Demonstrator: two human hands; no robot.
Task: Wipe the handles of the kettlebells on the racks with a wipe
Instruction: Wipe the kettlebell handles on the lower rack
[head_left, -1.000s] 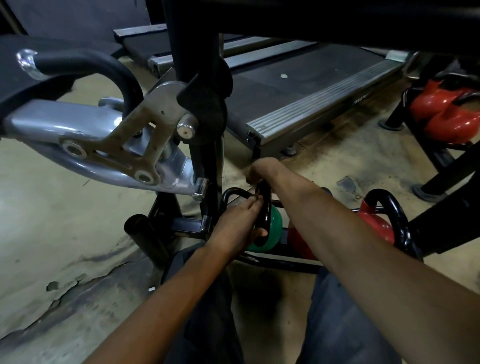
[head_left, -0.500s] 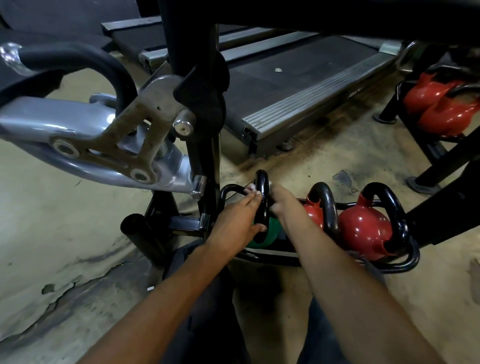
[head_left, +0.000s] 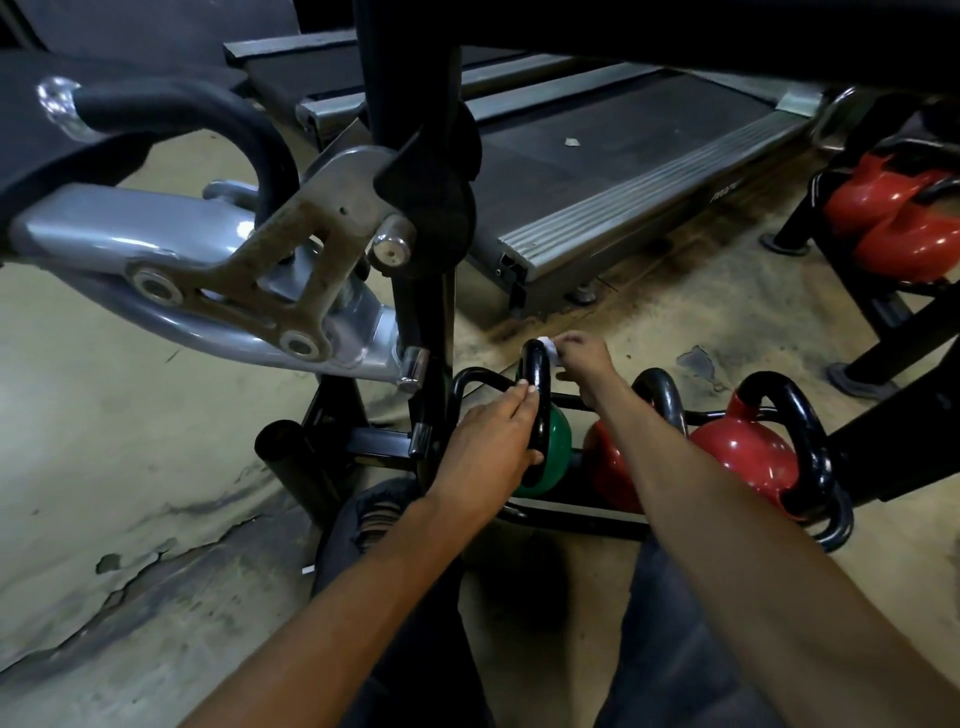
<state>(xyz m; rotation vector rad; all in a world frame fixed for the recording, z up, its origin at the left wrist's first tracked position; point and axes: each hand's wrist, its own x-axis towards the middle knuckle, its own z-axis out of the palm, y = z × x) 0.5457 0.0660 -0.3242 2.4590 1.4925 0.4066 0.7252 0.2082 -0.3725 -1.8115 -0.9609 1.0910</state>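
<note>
A green kettlebell (head_left: 550, 457) with a black handle (head_left: 537, 374) sits at the left end of a low black rack (head_left: 571, 522). My left hand (head_left: 488, 452) grips the lower left side of that handle. My right hand (head_left: 582, 356) pinches a small white wipe (head_left: 549, 347) against the top of the handle. Two red kettlebells (head_left: 743, 457) with black handles stand to the right on the same rack; my right forearm partly hides the nearer one.
A silver and black machine arm (head_left: 208, 254) and a black post (head_left: 410, 156) hang over the rack on the left. A treadmill deck (head_left: 613, 161) lies behind. Another rack with red kettlebells (head_left: 898, 218) stands at the far right. The floor is worn concrete.
My right hand has risen from the handle's right side to its top, and the white wipe now shows. My left hand keeps its hold on the handle.
</note>
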